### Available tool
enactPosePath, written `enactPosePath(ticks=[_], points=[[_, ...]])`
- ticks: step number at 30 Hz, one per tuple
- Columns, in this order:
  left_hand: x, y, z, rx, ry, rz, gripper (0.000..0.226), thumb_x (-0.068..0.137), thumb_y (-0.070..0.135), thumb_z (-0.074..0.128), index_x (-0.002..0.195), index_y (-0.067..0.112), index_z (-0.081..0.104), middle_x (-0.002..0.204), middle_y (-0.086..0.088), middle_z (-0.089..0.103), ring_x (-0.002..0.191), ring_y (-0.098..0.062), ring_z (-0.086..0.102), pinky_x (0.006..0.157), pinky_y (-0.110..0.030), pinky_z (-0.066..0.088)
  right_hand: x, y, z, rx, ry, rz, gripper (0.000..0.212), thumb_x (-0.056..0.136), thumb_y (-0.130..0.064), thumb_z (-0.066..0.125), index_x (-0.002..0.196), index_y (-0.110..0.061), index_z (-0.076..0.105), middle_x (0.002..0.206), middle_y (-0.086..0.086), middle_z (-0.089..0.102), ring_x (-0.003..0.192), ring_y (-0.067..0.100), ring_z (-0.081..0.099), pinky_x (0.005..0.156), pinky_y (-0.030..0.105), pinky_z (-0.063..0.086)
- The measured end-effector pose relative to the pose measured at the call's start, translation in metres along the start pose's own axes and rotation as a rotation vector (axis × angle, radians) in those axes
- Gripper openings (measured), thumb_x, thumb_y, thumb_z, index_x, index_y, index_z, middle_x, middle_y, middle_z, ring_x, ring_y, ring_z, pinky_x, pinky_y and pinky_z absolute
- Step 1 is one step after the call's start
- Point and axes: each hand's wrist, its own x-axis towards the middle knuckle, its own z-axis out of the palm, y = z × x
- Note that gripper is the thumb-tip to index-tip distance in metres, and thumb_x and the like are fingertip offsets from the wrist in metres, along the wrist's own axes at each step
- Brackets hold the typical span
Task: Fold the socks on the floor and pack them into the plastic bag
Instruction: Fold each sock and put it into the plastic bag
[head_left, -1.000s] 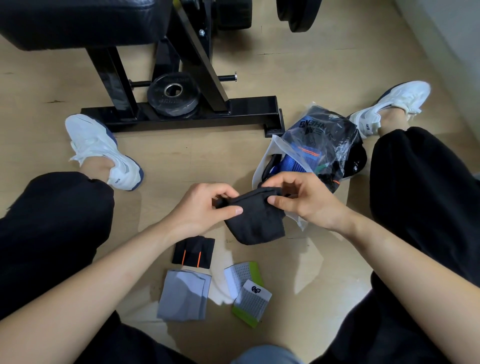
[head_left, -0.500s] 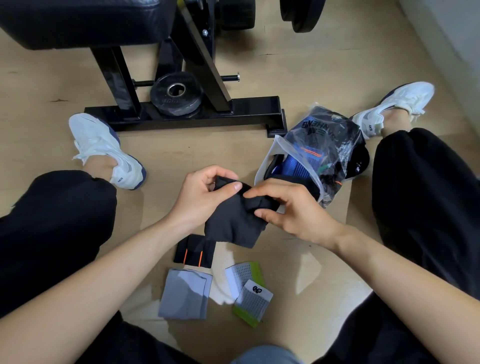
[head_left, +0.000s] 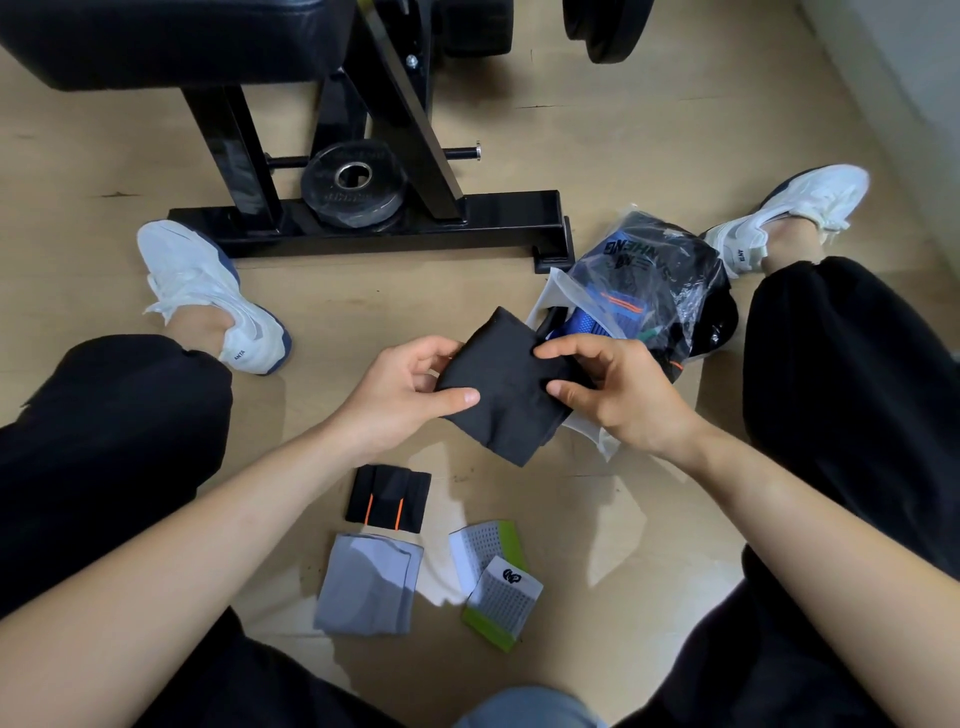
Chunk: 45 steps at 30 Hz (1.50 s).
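Head view: left hand (head_left: 400, 395) and right hand (head_left: 618, 400) pinch the folded black sock (head_left: 498, 387) above the floor (head_left: 363, 312), both grips closed on its edges; folding looks finished, so next it needs sliding into the plastic bag (head_left: 670, 291)

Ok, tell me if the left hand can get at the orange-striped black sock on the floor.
Probably yes. The orange-striped sock lies uncovered close by the left hand, with nothing between them. That hand pinches the plain black sock, shared with the right hand, so it must let go first.
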Motion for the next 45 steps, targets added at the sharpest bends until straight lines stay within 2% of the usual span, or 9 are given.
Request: enactPosePath(ticks=[6, 14, 17, 21, 26, 30, 34, 41, 45], points=[[0.000, 0.000, 0.003, 0.130, 0.074, 0.121, 0.037, 0.079, 0.009, 0.082, 0.109, 0.027, 0.070, 0.095, 0.004, 0.075, 0.084, -0.010, 0.068, 0.079, -0.023, 0.052, 0.002, 0.002, 0.000, -0.085, 0.005, 0.037, 0.035, 0.085, -0.001, 0.074, 0.118, -0.014, 0.069, 0.091, -0.020, 0.067, 0.078, -0.004, 0.063, 0.079, 0.020, 0.050], [-0.010, 0.006, 0.015, 0.335, 0.027, 0.320, 0.033, 0.083, 0.017, 0.077, 0.114, 0.025, 0.070, 0.104, 0.012, 0.068, 0.098, -0.012, 0.065, 0.085, -0.025, 0.051, -0.003, -0.009, 0.005, 0.370, -0.043, 0.186, 0.032, 0.089, 0.008, 0.065, 0.120, -0.002, 0.064, 0.108, 0.022, 0.071, 0.098, 0.028, 0.071, 0.084, 0.043, 0.060], [-0.015, 0.004, 0.018, 0.439, -0.040, 0.343, 0.037, 0.083, 0.031, 0.073, 0.120, 0.033, 0.068, 0.108, 0.021, 0.061, 0.101, -0.006, 0.063, 0.087, -0.021, 0.050, -0.003, -0.013, 0.005, 0.498, -0.046, 0.230, 0.029, 0.092, 0.000, 0.064, 0.122, -0.001, 0.063, 0.115, 0.026, 0.068, 0.102, 0.033, 0.069, 0.089, 0.046, 0.058], [-0.016, 0.002, 0.021, 0.524, -0.053, 0.426, 0.040, 0.083, 0.038, 0.072, 0.122, 0.031, 0.068, 0.117, 0.020, 0.059, 0.109, -0.009, 0.061, 0.091, -0.039, 0.051, -0.004, -0.017, 0.007, 0.569, -0.046, 0.245, 0.034, 0.089, -0.010, 0.067, 0.122, 0.000, 0.062, 0.109, 0.021, 0.069, 0.100, 0.030, 0.069, 0.090, 0.046, 0.058], [-0.016, 0.008, 0.024, 0.362, -0.031, 0.379, 0.032, 0.086, 0.026, 0.073, 0.119, 0.027, 0.071, 0.121, 0.014, 0.060, 0.119, -0.016, 0.058, 0.098, -0.039, 0.049, -0.006, -0.017, 0.009, 0.526, -0.030, 0.196, 0.027, 0.091, 0.006, 0.062, 0.117, -0.001, 0.064, 0.101, 0.018, 0.068, 0.091, 0.027, 0.070, 0.079, 0.037, 0.061], [-0.014, 0.012, 0.020, 0.199, -0.097, 0.277, 0.039, 0.090, 0.019, 0.071, 0.126, 0.034, 0.064, 0.139, 0.012, 0.047, 0.135, -0.009, 0.046, 0.107, -0.032, 0.044, -0.006, -0.017, 0.008, 0.547, -0.109, 0.153, 0.034, 0.091, 0.012, 0.059, 0.123, 0.003, 0.060, 0.113, 0.034, 0.060, 0.099, 0.032, 0.066, 0.088, 0.047, 0.058], [-0.016, 0.013, 0.023, 0.084, -0.203, 0.209, 0.047, 0.086, 0.016, 0.071, 0.128, 0.037, 0.061, 0.134, 0.009, 0.054, 0.128, -0.015, 0.055, 0.100, -0.033, 0.050, -0.006, -0.018, 0.007, 0.585, -0.096, 0.124, 0.033, 0.089, 0.016, 0.057, 0.118, 0.000, 0.063, 0.107, 0.019, 0.067, 0.097, 0.028, 0.067, 0.081, 0.038, 0.059], [-0.015, 0.010, 0.027, 0.058, -0.191, 0.220, 0.058, 0.081, -0.003, 0.077, 0.126, 0.031, 0.066, 0.130, 0.008, 0.058, 0.114, -0.019, 0.064, 0.085, -0.035, 0.058, -0.004, -0.009, 0.008, 0.437, 0.002, 0.098, 0.032, 0.084, 0.004, 0.072, 0.114, -0.004, 0.067, 0.109, 0.023, 0.068, 0.095, 0.041, 0.065, 0.087, 0.053, 0.056], [-0.014, 0.007, 0.025, 0.098, -0.141, 0.218, 0.051, 0.084, -0.005, 0.074, 0.118, 0.033, 0.071, 0.124, 0.018, 0.062, 0.107, -0.006, 0.064, 0.079, -0.018, 0.050, 0.007, 0.003, -0.014, -0.101, 0.143, -0.008, 0.030, 0.084, -0.004, 0.077, 0.112, -0.013, 0.071, 0.108, 0.001, 0.069, 0.099, 0.022, 0.067, 0.089, 0.041, 0.057]])
